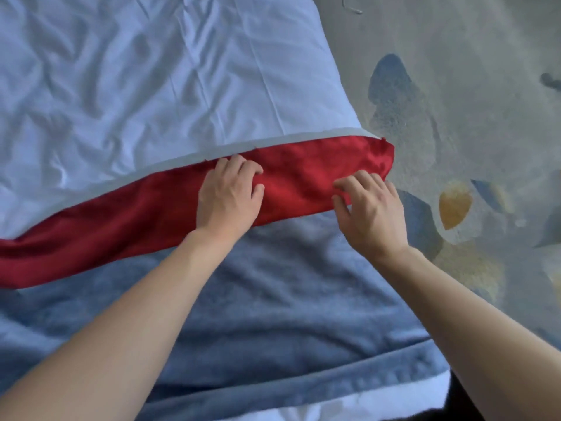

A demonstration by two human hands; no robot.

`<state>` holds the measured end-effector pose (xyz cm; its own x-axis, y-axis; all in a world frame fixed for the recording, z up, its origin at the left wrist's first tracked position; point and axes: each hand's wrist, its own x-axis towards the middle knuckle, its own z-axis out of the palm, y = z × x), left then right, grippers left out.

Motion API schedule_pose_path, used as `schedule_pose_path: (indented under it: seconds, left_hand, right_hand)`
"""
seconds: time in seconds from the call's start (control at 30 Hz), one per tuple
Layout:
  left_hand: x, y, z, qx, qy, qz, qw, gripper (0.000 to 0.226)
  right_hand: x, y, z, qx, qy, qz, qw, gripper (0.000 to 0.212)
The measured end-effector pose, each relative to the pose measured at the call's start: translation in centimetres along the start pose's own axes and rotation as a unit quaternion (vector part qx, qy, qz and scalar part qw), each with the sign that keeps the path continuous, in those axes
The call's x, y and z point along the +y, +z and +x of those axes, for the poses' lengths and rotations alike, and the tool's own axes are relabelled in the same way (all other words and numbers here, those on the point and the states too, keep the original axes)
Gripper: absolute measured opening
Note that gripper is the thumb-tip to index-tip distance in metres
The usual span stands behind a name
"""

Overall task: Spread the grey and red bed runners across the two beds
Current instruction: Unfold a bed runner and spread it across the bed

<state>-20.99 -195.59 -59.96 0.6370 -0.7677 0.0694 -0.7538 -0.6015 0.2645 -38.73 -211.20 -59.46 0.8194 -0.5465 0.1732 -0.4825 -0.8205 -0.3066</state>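
Red runner (145, 217) runs off-frame left; left hand (226, 197) and right hand (372, 212) press it, fingers loosely curled.

Two arms come in from the bottom edge. Both are bare all the way up, with no sleeves in view. The left hand (227, 196) and the right hand (372, 212) are bare too, with no gloves. There are no rings on the fingers. There is no watch or band on either wrist. The nails are short and plain. Something dark shows at the bottom edge beside the right arm, but it is too cut off to tell what it is.
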Motion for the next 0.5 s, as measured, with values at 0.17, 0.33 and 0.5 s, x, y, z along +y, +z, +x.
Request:
schedule_pose_path:
  seconds: [0.17, 0.33, 0.5]
  left_hand:
    - [-4.2, 0.2, 4.4, -0.008, 0.041, 0.03, 0.999, 0.028]
    - [-5.5, 0.8, 5.6, -0.015, 0.07, -0.004, 0.997, 0.012]
    - [-5.4, 1.4, 6.0, -0.007, 0.082, -0.021, 0.996, 0.01]
  right_hand:
    - [-1.3, 2.8, 6.6, -0.02, 0.03, -0.048, 0.998, 0.025]
    - [-1.4, 4.5, 9.7, -0.055, 0.014, -0.064, 0.996, 0.025]
    - [-0.7, 4.8, 10.3, -0.055, -0.015, -0.081, 0.995, 0.013]
